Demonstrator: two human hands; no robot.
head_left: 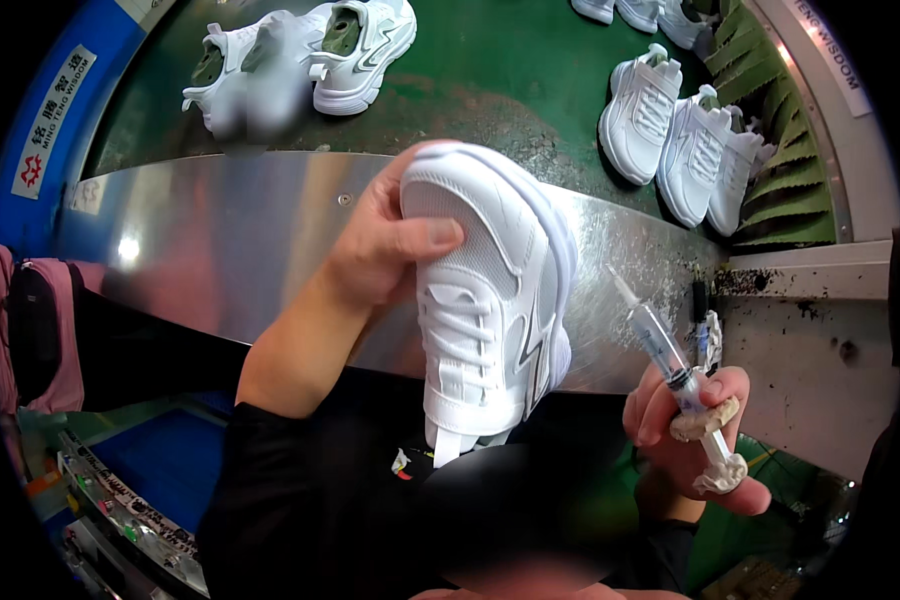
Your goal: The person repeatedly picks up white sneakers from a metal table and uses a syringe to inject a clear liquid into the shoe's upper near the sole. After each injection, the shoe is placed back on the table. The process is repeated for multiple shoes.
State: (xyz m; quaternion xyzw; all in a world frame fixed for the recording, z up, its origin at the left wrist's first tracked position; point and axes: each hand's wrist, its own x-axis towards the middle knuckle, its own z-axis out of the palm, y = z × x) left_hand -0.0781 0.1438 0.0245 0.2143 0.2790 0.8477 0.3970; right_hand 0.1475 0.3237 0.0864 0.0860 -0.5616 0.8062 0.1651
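Observation:
A white lace-up sneaker [485,270] is gripped at its toe by my left hand [385,240], the thumb pressed on the mesh upper. Its toe points away from me and its heel hangs towards my body. Off to its right, my right hand [685,420] is closed around a clear syringe [663,345]. The tip of the syringe points up and to the left, apart from the shoe. Whitish material is wrapped around the syringe's finger flange and plunger end.
Beyond a metal ledge [220,215] lies a green surface [490,100]. White sneakers [365,55] stand at its far left, and several more [695,150] at the right beside green flaps [795,190]. A black pen-like object [699,300] stands near the grey frame [810,330].

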